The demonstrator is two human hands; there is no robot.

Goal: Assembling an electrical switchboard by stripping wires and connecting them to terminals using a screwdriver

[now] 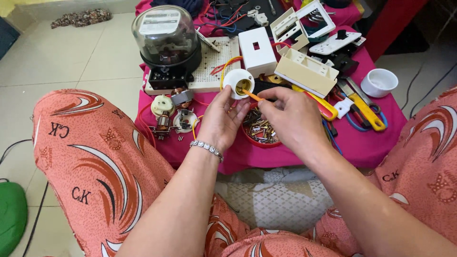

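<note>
My left hand (220, 119) holds a round white lamp holder (238, 82) with a brass socket facing me; a yellow wire runs from it. My right hand (293, 119) pinches a thin orange-handled screwdriver (253, 95) whose tip points into the holder's opening. Both hands hover above a red bowl (259, 141) filled with several small screws. A silver bracelet sits on my left wrist.
A low table under a pink cloth (366, 143) carries an electric meter (165, 40) with a clear dome, a white perforated board (214, 62), white switch boxes (257, 50), a cream terminal block (306, 71), yellow-handled pliers (364, 109), a white cup (379, 82) and small motor parts (166, 119). My knees in patterned orange fabric flank it.
</note>
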